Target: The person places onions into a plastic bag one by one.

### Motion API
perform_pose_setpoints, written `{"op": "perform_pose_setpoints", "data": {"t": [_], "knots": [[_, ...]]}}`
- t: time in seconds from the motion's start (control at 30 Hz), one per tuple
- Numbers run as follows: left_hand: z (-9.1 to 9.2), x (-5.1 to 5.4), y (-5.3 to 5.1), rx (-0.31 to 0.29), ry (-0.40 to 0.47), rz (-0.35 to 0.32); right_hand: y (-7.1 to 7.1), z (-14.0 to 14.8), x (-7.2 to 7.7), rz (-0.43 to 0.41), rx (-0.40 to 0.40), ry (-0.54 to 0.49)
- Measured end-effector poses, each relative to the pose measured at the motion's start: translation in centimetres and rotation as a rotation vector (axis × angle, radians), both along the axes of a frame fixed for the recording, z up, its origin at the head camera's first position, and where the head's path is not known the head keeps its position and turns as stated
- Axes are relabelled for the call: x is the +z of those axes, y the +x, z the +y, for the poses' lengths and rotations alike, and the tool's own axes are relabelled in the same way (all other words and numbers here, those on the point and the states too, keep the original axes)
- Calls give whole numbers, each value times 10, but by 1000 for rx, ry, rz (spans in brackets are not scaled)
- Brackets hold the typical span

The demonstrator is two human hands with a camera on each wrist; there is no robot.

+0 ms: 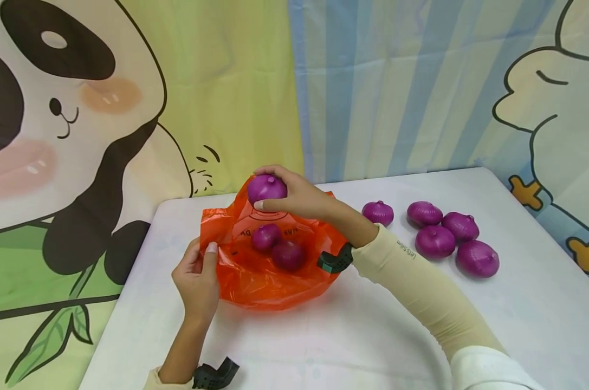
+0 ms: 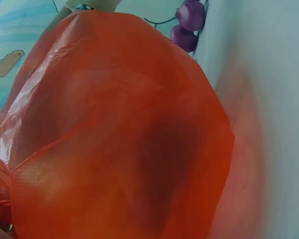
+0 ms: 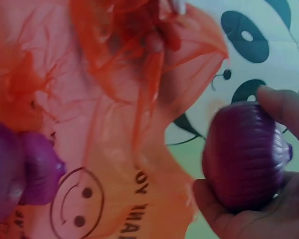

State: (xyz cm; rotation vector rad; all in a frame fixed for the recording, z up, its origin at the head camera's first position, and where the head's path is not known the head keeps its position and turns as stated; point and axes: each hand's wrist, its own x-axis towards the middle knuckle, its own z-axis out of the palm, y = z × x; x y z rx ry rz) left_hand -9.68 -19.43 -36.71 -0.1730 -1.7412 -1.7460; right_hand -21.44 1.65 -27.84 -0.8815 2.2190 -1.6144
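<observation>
My right hand [image 1: 301, 195] grips a purple onion [image 1: 266, 188] above the far side of an orange plastic bag [image 1: 270, 290]. In the right wrist view the same onion [image 3: 244, 157] sits between thumb and fingers. My left hand [image 1: 199, 276] pinches the bag's left edge and holds it up. Two more onions lie in the bag, one lighter onion [image 1: 266, 238] and one darker onion [image 1: 288, 255], touching each other. The bag's orange film [image 2: 114, 124] fills most of the left wrist view and hides the left fingers there.
On the white table [image 1: 323, 336], right of the bag, a single onion [image 1: 378, 213] stands apart from a cluster of several onions [image 1: 435, 241]. A printed cloth [image 1: 235, 81] with a panda hangs behind the table. Black straps with devices [image 1: 335, 259] are on both wrists.
</observation>
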Motion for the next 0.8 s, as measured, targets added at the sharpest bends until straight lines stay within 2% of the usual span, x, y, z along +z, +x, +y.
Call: {"op": "perform_pose_setpoints", "data": {"t": [0.2,0.8], "knots": [[0,-1,0,-4,-12,1,-3,3,-12,-2,14,66],[-1,-3,-1,-10,-21,0,-10,11,-26,0,36,185]]}}
